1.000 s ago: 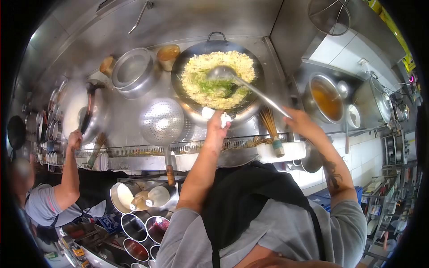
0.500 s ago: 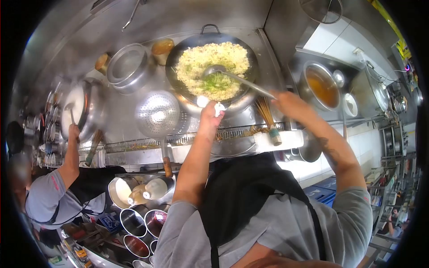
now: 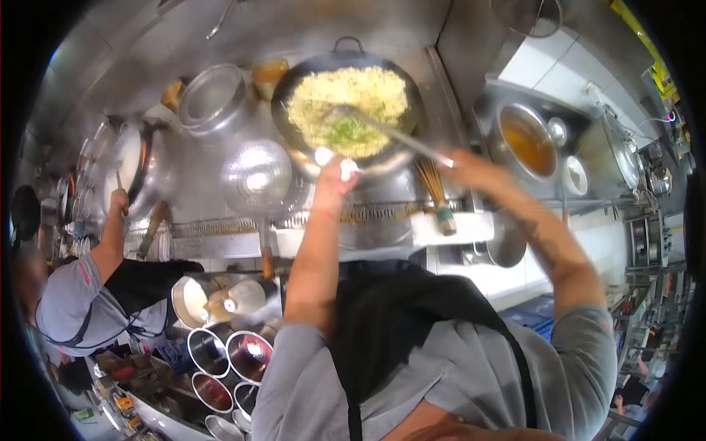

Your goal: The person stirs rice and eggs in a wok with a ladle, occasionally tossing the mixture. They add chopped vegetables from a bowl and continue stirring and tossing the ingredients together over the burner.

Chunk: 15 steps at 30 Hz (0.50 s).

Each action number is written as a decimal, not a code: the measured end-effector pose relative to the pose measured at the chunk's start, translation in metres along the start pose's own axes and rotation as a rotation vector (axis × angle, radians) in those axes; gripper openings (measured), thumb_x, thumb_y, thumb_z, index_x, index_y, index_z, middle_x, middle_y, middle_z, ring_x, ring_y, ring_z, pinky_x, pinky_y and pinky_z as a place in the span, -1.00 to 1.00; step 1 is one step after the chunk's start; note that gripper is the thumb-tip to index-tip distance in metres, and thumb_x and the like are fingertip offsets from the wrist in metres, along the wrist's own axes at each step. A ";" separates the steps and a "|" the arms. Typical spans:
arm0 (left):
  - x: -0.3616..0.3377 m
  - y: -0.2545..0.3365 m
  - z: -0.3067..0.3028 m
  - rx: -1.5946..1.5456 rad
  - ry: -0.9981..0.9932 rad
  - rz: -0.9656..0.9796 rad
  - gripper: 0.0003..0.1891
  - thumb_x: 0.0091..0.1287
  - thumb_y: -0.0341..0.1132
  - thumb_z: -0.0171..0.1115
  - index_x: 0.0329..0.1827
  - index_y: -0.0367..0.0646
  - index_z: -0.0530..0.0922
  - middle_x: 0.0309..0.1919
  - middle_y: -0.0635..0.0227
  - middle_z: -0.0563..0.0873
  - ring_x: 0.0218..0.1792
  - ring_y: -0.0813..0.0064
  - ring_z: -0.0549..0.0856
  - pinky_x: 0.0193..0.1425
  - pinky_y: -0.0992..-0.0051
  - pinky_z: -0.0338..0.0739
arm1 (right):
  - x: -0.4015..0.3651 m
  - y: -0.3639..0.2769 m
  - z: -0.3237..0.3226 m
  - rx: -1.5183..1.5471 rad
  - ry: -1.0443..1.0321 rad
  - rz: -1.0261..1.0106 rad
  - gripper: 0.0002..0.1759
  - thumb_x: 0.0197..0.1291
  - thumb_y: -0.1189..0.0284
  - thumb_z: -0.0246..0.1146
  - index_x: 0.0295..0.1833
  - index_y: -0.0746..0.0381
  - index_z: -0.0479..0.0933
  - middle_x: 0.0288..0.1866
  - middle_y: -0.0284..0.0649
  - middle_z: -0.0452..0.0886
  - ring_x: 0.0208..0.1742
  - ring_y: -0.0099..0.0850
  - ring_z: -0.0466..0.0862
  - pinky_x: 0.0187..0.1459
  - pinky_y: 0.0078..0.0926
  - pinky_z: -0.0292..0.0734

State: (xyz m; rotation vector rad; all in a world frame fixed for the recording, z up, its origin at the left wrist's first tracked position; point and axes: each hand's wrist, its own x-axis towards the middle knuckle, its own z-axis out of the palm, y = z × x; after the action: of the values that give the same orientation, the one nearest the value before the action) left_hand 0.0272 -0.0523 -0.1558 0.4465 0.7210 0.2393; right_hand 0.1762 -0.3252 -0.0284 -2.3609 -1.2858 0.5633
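A large black wok (image 3: 282, 121) holds a broad heap of yellow fried rice (image 3: 371, 84) with chopped greens (image 3: 351, 132) on it. My left hand (image 3: 334, 180) is closed on a folded white cloth (image 3: 325, 156) against the near rim of the wok. From the right, my right hand (image 3: 469, 170), blurred by motion, grips the long handle of a metal ladle (image 3: 401, 137). The ladle's bowl rests in the rice beside the greens. A perforated strainer (image 3: 256, 176) lies left of my left hand, and a bamboo brush (image 3: 435, 192) stands right of the wok.
Left of the wok is a round metal pot (image 3: 213, 99). A pot of orange liquid (image 3: 528, 143) stands at the right. A co-worker (image 3: 103, 294) stirs another wok (image 3: 136, 162) at the far left. Below are several sauce containers (image 3: 209, 353) and a plastic bottle (image 3: 245, 295).
The ladle's bowl has moved slightly left through the rice. My left hand and the cloth have shifted a little left along the wok's rim. The camera view has also shifted slightly.
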 end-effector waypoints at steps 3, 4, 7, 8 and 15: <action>-0.061 -0.030 0.015 0.368 -0.136 0.386 -0.92 0.40 -0.30 -0.03 -0.21 -0.04 0.43 -0.45 0.39 0.51 -0.51 0.51 0.46 -0.61 0.57 0.34 | -0.022 -0.056 -0.067 -0.154 -0.191 0.123 -0.47 0.32 0.25 0.10 0.34 0.22 0.30 0.08 0.09 0.55 -0.01 -0.01 0.62 0.04 -0.17 0.51; -0.068 -0.040 0.020 0.385 -0.027 0.428 -0.91 0.41 -0.31 -0.07 -0.20 -0.03 0.42 -0.46 0.40 0.51 -0.52 0.55 0.46 -0.64 0.58 0.30 | -0.032 -0.054 -0.073 -0.188 -0.217 0.063 -0.46 0.33 0.25 0.09 0.36 0.21 0.28 0.05 0.09 0.57 -0.06 -0.02 0.64 -0.01 -0.17 0.54; -0.129 -0.021 0.056 -0.153 0.037 -0.074 -0.90 0.40 -0.34 -0.09 -0.20 -0.06 0.43 -0.48 0.36 0.51 -0.56 0.53 0.45 -0.65 0.58 0.28 | -0.039 -0.055 -0.102 -0.101 -0.393 0.219 -0.44 0.35 0.24 0.06 0.40 0.20 0.23 -0.15 0.06 0.64 -0.28 -0.11 0.69 -0.26 -0.21 0.61; -0.100 -0.018 0.039 -0.153 -0.030 -0.035 -0.90 0.39 -0.34 -0.08 -0.20 -0.08 0.43 -0.48 0.35 0.52 -0.55 0.52 0.47 -0.64 0.58 0.28 | -0.031 -0.037 -0.088 -0.168 -0.332 0.139 -0.47 0.35 0.28 0.05 0.38 0.20 0.26 -0.16 0.05 0.63 -0.29 -0.13 0.68 -0.26 -0.22 0.59; -0.059 -0.132 -0.083 0.657 0.014 0.435 -0.71 0.23 -0.31 0.10 0.01 -0.14 0.45 -0.32 0.22 0.63 -0.32 0.27 0.63 -0.35 0.40 0.53 | -0.060 -0.054 -0.049 -0.409 -0.016 -0.006 -0.53 0.34 0.29 0.04 0.31 0.19 0.33 -0.36 0.08 0.59 -0.31 -0.02 0.64 -0.25 -0.09 0.54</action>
State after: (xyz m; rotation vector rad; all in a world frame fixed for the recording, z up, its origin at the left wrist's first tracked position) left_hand -0.0647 -0.1640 -0.2393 1.2332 0.7017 0.4133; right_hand 0.1342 -0.3564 0.0499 -2.6785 -1.5350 0.3408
